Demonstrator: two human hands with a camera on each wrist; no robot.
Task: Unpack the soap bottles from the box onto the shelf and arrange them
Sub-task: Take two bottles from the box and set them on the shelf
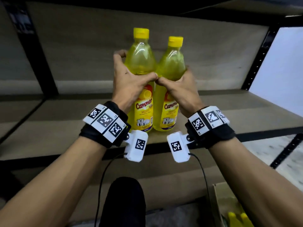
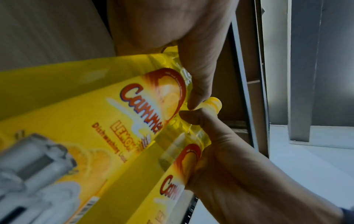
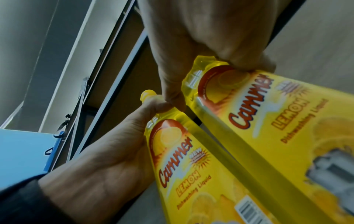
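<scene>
Gripping two soap bottles, one per hand.

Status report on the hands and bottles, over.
Left hand grips left bottle, right hand grips right bottle. Both upright, side by side on shelf. More bottles in box. Nothing in the way.

Two soap bottles stand upright side by side, touching, mid-frame in the head view on the shelf board. Left bottle and right bottle are both clear plastic full of yellow liquid, with yellow caps and yellow "Cammer Lemon" dishwashing labels facing the camera. The box, brown cardboard, sits at lower right, open, with more yellow caps poking up inside.
</scene>
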